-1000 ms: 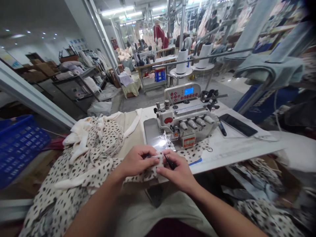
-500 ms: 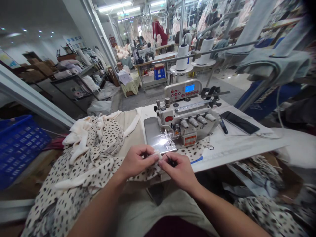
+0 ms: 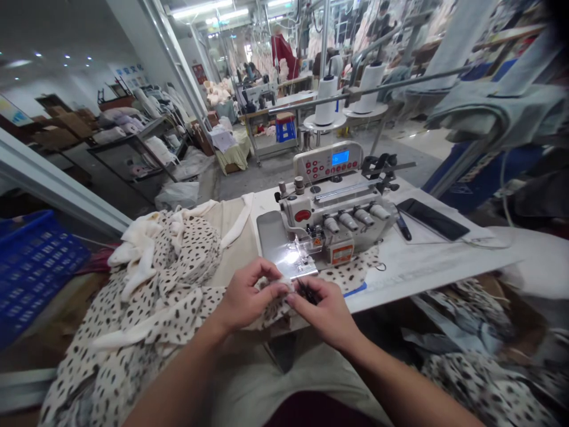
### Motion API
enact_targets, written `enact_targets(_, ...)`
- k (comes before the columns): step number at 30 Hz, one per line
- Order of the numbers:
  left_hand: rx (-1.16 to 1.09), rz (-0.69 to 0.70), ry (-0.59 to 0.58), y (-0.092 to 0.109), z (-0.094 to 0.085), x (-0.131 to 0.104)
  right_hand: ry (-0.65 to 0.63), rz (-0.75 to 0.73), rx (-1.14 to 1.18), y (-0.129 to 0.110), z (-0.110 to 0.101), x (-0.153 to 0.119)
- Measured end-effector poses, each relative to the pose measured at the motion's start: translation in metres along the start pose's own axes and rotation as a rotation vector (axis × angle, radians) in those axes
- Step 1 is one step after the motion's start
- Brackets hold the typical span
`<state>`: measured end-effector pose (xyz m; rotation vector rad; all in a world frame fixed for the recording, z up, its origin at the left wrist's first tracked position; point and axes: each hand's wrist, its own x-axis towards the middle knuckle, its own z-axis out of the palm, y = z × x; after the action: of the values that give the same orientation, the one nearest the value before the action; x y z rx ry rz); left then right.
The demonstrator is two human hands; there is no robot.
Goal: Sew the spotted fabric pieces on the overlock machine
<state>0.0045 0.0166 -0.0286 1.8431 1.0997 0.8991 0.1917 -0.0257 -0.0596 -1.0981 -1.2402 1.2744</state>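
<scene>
My left hand (image 3: 249, 295) is closed in a pinch on the pale edge of a cream fabric with dark spots (image 3: 274, 309), just in front of the machine's plate. Right beside it, my right hand (image 3: 328, 309) curls around small dark thread snips (image 3: 306, 290), partly hidden by the fingers. Its thumb and fingertip meet the fabric's edge next to my left fingertips. Behind both hands stands an overlock sewing machine (image 3: 302, 204), its lamp lighting the plate. More spotted fabric (image 3: 186, 243) with white bands is heaped to the left.
On the white table (image 3: 427, 267) at right lie a phone (image 3: 433, 219) and a dark pen-like object (image 3: 403, 226). Thread cones (image 3: 326, 101) stand behind the machine. A blue basket (image 3: 35, 267) is at far left; spotted scraps (image 3: 484, 379) lie low at right.
Both hands stay at the fabric's edge, with only slight finger shifts. The snips' pointed tip shows less plainly now. The whole view has shifted a little.
</scene>
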Motion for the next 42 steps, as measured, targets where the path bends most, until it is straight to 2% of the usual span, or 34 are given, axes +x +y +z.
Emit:
enact_targets(3, 0.026, -0.005, -0.077, 0.003, 0.001, 0.003, -0.039, -0.02, -0.056, 0.001, -0.006, 0.0)
enact_targets(8, 0.102, 0.001, -0.178, 0.009, 0.004, 0.016, 0.067, -0.009, -0.073, 0.012, -0.009, -0.004)
enact_targets(11, 0.207, 0.059, -0.148, 0.011, 0.008, 0.027, 0.141, -0.018, -0.069, 0.019, -0.009, -0.003)
enact_targets(16, 0.475, 0.169, -0.083, 0.009, 0.026, 0.041, 0.376, -0.033, -0.132, 0.034, -0.008, 0.003)
enact_targets(20, 0.67, 0.185, 0.061, 0.013, 0.045, 0.035, 0.456, -0.009, -0.119, 0.047, -0.006, 0.005)
enact_targets(25, 0.741, 0.346, 0.102, 0.017, 0.062, 0.013, 0.424, 0.032, 0.025, 0.052, -0.003, 0.003)
enact_targets(28, 0.746, 0.41, 0.103, 0.011, 0.067, 0.001, 0.372, 0.068, 0.107, 0.051, -0.004, 0.002)
enact_targets(31, 0.849, 0.467, 0.148, 0.002, 0.072, -0.006, 0.318, 0.072, 0.091, 0.047, -0.012, 0.0)
enact_targets(34, 0.93, 0.536, 0.225, -0.007, 0.075, -0.007, 0.262, -0.013, -0.05, 0.035, -0.033, -0.001)
enact_targets(37, 0.927, 0.564, 0.264, -0.011, 0.076, -0.004, 0.153, -0.126, -0.27, 0.016, -0.059, 0.002)
enact_targets(40, 0.903, 0.577, 0.273, -0.012, 0.075, -0.003, 0.042, -0.22, -0.645, -0.005, -0.078, 0.01)
enact_targets(42, 0.892, 0.581, 0.274, -0.012, 0.075, -0.004, -0.013, -0.267, -0.905, -0.016, -0.082, 0.016)
